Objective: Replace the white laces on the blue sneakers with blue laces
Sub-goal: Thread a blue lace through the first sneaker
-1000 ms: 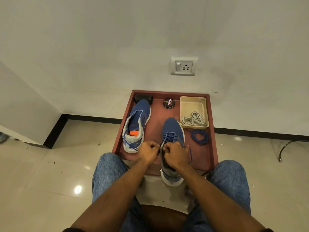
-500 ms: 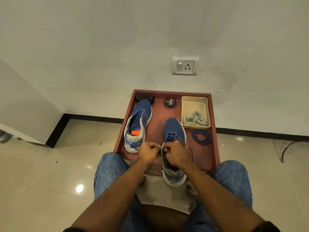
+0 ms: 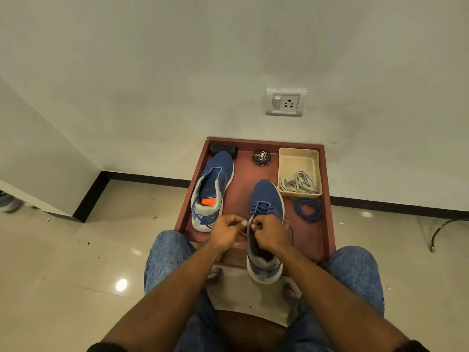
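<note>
**Meanwhile, both hands are busy at the near sneaker's laces**

Down on the floor, a red-brown tray (image 3: 327, 199) sits pushed against the white wall, under a wall socket (image 3: 284, 102) at its 12 o'clock. A person in jeans sits at the tray's 6 o'clock with a knee on either side.

Two blue sneakers lie on the tray. The far sneaker (image 3: 213, 189) rests toward 10 o'clock, toe to the wall, its mouth wide open, with a blue lace trailing over its heel end. The near sneaker (image 3: 265, 224) lies around 6 o'clock, its heel hanging over the tray's front edge; a blue lace (image 3: 261, 208) crosses its lower eyelets.

A cream basket (image 3: 299, 158) stands at 1 o'clock, with the white laces (image 3: 299, 184) heaped in its near end. Just below the basket, at 3 o'clock, a coiled blue lace (image 3: 307, 209) lies on the tray floor. A black polish tin (image 3: 262, 157) sits at 12 o'clock, and a dark box (image 3: 223, 150) sits at 11 o'clock, partly hidden by the far sneaker's toe.

The left hand (image 3: 226, 231) and the right hand (image 3: 271, 233) meet over the near sneaker's tongue, fingers curled tight, each seeming to pinch the blue lace there. They cover the upper eyelets, so the lacing beneath cannot be seen. A strand of blue lace shows just to the right of the right hand.
</note>
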